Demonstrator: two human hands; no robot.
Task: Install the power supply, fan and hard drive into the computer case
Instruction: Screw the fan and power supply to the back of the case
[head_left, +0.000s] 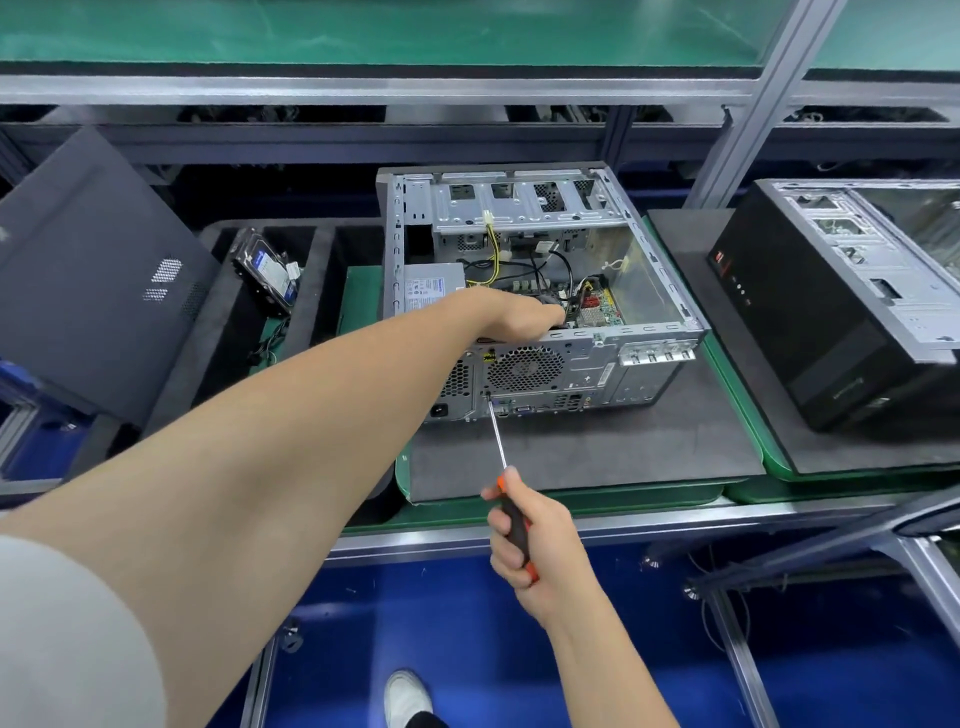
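as the view dropped over the desk (649, 522), the dark side panel (93, 270) leaned at far left, off its case. the computer case (639, 249) lay open side up on a grey foam mat (597, 447) in the middle, its rear panel facing the person. a second case (841, 312), black, sat on its own mat well off to the right. left of the open case stood a black foam tray (223, 332), and the hard drive (265, 273) leaned in one of its slots, outside the case, with loose cables beside it. inside the case, the power supply (434, 291) sat in the rear left corner, label up. the fan (524, 370) showed through the round grille on the rear panel, inside the case. the left hand (524, 314) reached over the rear wall into the case just above that grille; its fingers were hidden behind the metal, so i couldn't tell whether they gripped anything. the right hand (535, 540) was wrapped round the black and orange handle of a screwdriver (514, 512), thumb up near the collar. the shaft ran up and left, and its tip sat at the lower left corner of the grille.
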